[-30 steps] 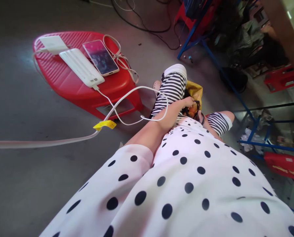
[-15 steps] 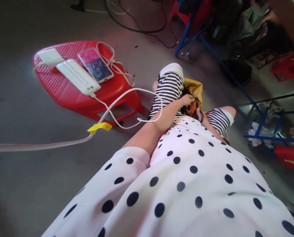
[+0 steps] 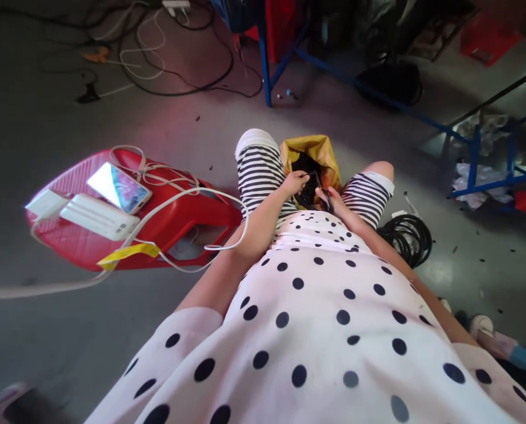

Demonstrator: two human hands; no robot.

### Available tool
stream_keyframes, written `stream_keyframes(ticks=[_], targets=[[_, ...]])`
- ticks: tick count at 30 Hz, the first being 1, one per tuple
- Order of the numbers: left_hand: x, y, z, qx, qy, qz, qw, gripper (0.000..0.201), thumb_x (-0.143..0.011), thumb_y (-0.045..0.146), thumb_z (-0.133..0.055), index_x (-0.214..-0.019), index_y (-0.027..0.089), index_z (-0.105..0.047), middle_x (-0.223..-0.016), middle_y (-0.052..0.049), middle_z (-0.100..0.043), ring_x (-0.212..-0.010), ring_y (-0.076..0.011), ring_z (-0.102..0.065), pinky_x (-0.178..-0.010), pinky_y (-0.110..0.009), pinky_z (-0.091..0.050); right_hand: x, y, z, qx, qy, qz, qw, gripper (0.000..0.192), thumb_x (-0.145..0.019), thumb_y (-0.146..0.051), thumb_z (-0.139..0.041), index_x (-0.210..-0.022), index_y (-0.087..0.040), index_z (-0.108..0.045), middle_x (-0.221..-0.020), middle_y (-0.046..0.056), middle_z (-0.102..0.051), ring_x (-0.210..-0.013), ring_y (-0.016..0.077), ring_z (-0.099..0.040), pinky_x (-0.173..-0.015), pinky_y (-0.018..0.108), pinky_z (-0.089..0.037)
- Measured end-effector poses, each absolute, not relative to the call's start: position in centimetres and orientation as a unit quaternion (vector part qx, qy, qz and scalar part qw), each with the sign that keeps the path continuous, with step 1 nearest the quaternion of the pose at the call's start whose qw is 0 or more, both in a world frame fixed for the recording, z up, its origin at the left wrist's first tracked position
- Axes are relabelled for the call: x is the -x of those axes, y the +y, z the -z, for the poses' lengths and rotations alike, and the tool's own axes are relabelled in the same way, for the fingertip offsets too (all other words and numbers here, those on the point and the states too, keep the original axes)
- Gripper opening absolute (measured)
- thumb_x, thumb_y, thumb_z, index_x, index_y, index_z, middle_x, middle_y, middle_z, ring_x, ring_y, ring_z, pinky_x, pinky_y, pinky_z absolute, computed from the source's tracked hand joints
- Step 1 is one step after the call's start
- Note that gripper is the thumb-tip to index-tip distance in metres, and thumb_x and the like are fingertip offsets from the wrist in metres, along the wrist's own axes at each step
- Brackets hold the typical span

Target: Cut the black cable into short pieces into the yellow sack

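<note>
Between my knees stands a yellow bag [image 3: 329, 154], its mouth wide and dark pieces [image 3: 306, 168] heaped inside. Over its near edge, my left hand [image 3: 295, 184] pinches a small dark piece whose kind is too small to tell. Close beside it, my right hand [image 3: 332, 200] is closed round dark-handled scissors [image 3: 326, 199], pointing toward the left fingertips. The blades are hard to make out against the dark contents.
At left, a red stool [image 3: 166, 218] bears a phone [image 3: 119, 187], a white power bank [image 3: 99, 217] and a charger [image 3: 46, 204]. A white cable [image 3: 187, 191] loops over my left forearm. Coiled black cable [image 3: 410, 238] lies right; a blue frame [image 3: 265, 59] stands ahead.
My view has swung right, so the stool, bag and hands appear farther left. Both hands stay at the bag, close together. The coiled black cable has come into view.
</note>
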State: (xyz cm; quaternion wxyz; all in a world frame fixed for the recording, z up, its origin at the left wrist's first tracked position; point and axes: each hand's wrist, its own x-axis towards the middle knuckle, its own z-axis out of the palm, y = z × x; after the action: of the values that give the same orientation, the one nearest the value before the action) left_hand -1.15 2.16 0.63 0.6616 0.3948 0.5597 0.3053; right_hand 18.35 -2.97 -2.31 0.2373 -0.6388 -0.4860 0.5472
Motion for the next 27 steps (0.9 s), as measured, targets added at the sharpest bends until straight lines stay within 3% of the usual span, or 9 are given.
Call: stream_keyframes(ticks=[11,16,27], targets=[[1.2,2.4,-0.2,-0.399,0.572,-0.286,0.657,0.016,-0.109,0.017,-0.068,-0.093,0.018,-0.065,-0.056,0.009,-0.046,-0.044,-0.0060,-0.036,-0.047,-0.018,-0.032,-18.3,-2.5,3.6,0.643,-0.485,-0.539,0.245,0.071,-0.077,-0.087,-0.088,-0.103,-0.025,-0.064,-0.072,-0.005,-0.062,-0.072,0.0172,-0.060,-0.065,0.029,-0.050],[1.0,2.4,-0.4,-0.413,0.571,-0.265,0.658,0.024,-0.113,0.013,-0.056,-0.091,0.017,-0.064,-0.054,0.008,-0.043,-0.045,-0.0071,-0.036,-0.047,-0.018,-0.031,-18.5,-2.3,4.5,0.650,-0.505,-0.522,0.225,0.067,-0.079,-0.080,-0.092,-0.101,-0.025,-0.061,-0.070,-0.006,-0.061,-0.068,0.0170,-0.059,-0.065,0.030,-0.046],[0.9,2.3,0.7,-0.435,0.586,-0.223,0.646,0.041,-0.113,0.012,-0.054,-0.073,0.020,-0.049,-0.060,0.005,-0.045,-0.048,-0.0078,-0.039,-0.050,-0.021,-0.034,-18.2,-1.4,4.5,0.652,-0.569,-0.475,0.160,0.056,-0.089,-0.063,-0.095,-0.079,-0.024,-0.056,-0.066,-0.002,-0.062,-0.065,0.0175,-0.058,-0.065,0.031,-0.043]])
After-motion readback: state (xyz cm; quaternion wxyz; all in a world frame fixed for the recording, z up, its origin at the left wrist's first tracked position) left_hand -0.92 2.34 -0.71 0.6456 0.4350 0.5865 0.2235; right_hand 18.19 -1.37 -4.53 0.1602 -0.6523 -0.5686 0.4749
